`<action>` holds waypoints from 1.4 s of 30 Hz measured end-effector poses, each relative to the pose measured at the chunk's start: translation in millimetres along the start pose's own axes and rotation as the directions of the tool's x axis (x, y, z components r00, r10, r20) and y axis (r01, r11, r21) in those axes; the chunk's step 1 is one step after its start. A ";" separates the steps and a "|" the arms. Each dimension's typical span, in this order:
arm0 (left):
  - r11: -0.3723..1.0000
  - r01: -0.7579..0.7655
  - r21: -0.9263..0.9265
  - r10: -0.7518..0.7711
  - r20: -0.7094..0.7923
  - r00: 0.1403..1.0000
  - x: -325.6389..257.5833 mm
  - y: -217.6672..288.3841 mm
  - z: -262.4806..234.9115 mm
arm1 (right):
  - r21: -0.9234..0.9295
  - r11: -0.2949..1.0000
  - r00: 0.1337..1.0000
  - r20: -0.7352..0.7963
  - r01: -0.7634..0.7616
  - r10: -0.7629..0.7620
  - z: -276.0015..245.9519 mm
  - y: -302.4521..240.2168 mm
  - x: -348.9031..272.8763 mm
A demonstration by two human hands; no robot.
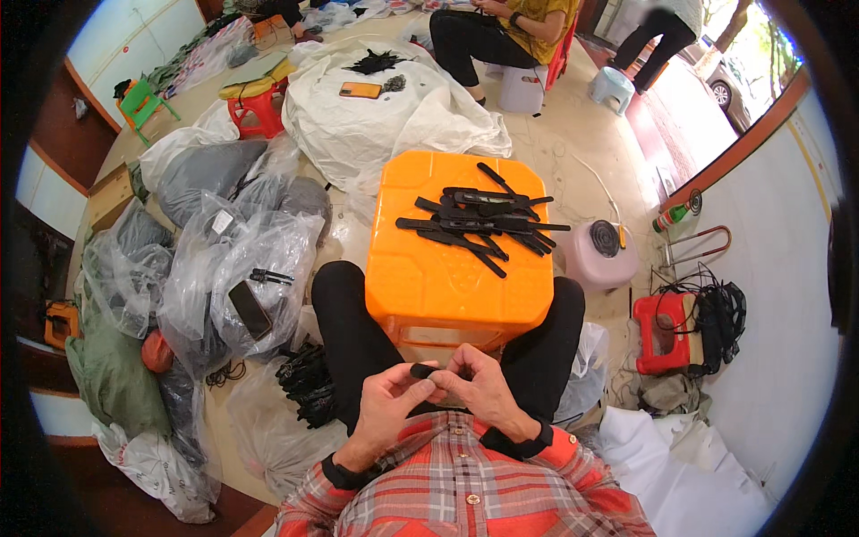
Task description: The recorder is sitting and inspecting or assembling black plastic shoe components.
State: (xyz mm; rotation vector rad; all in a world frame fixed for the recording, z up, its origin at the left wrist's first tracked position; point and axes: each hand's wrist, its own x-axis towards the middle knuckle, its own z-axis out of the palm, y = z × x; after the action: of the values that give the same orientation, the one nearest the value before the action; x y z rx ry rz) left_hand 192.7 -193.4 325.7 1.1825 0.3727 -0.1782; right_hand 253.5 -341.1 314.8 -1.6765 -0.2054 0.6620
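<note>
Close to my lap, a short black strap (pixel 422 370) pokes up between my two hands; its lower part is hidden by the fingers. My left hand (pixel 386 404) is closed on it in a pinch. From the other side, my right hand (pixel 484 387) also pinches the strap, thumb and fingertips pressed together. Between my knees stands an orange plastic stool (pixel 407 291). A loose heap of black straps (pixel 488 219) lies crosswise on its top, some ends sticking out past the right edge.
Clear plastic bags (pixel 201 268) with dark contents fill the left, a black phone (pixel 250 311) on one. A black strap bundle (pixel 309 385) lies by my left leg. To the right are a pinkish container (pixel 601 257) and a red stool (pixel 658 333). A seated person (pixel 528 36) works ahead.
</note>
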 end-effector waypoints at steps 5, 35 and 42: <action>0.988 0.025 -0.154 -0.032 -0.038 0.999 4.8 -0.8 -10.0 | 0.299 0.936 0.969 0.210 -0.187 0.127 -8.8 -7.1 2.2; 0.966 -0.105 -0.235 -0.127 -0.790 0.599 -60.5 -148.0 -299.1 | -0.436 0.882 0.946 0.324 0.177 -0.030 43.8 -19.3 32.7; 0.919 0.128 -0.372 -0.383 -0.773 0.506 1.6 -268.0 -328.8 | -0.507 0.861 0.984 0.134 -0.037 0.121 2.0 16.3 1.2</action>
State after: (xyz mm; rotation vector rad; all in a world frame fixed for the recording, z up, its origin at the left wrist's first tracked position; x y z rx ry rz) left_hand 43.7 11.0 -14.9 0.8526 1.4118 0.2103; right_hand 249.8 -342.5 298.8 -2.1430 -0.4601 0.8597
